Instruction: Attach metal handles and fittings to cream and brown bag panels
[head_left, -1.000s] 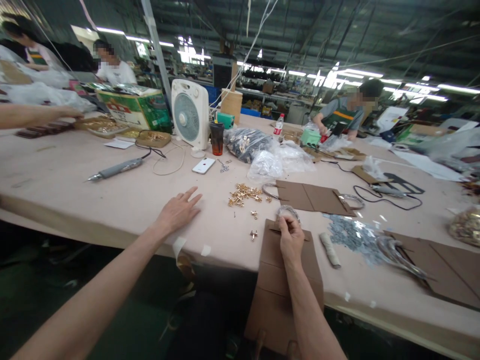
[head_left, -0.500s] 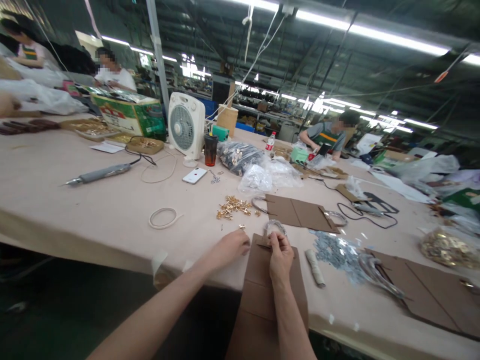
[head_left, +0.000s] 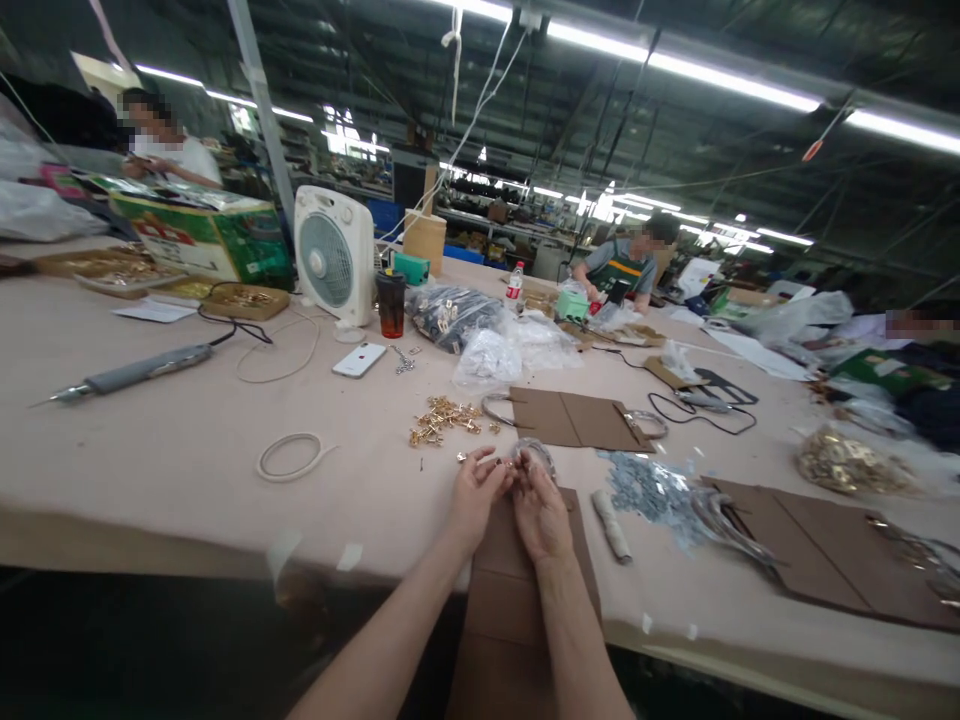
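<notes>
A long brown bag panel (head_left: 499, 585) lies over the table's front edge and hangs down towards me. At its far end is a handle loop wrapped in clear plastic (head_left: 541, 455). My left hand (head_left: 478, 492) is above the panel's left side, its fingertips pinched on something too small to make out. Close against it, my right hand (head_left: 541, 508) is turned partly palm up at the handle end, with its thumb and fingertips closed together; what they grip is hidden. Just beyond my hands lies a pile of gold metal fittings (head_left: 444, 420).
A second brown panel (head_left: 570, 418) lies beyond my hands, a third (head_left: 825, 550) to the right. Grey pieces (head_left: 652, 490) and a rolled cloth (head_left: 611, 525) are right of me. Leftward are a coiled strip (head_left: 291, 457), a corded pen-like tool (head_left: 142, 370), a phone (head_left: 360, 359) and a fan (head_left: 335, 255).
My left hand has moved right, from beside the gold fittings to meet my right hand. My right hand has rolled palm upward at the handle end. The view has swung right.
</notes>
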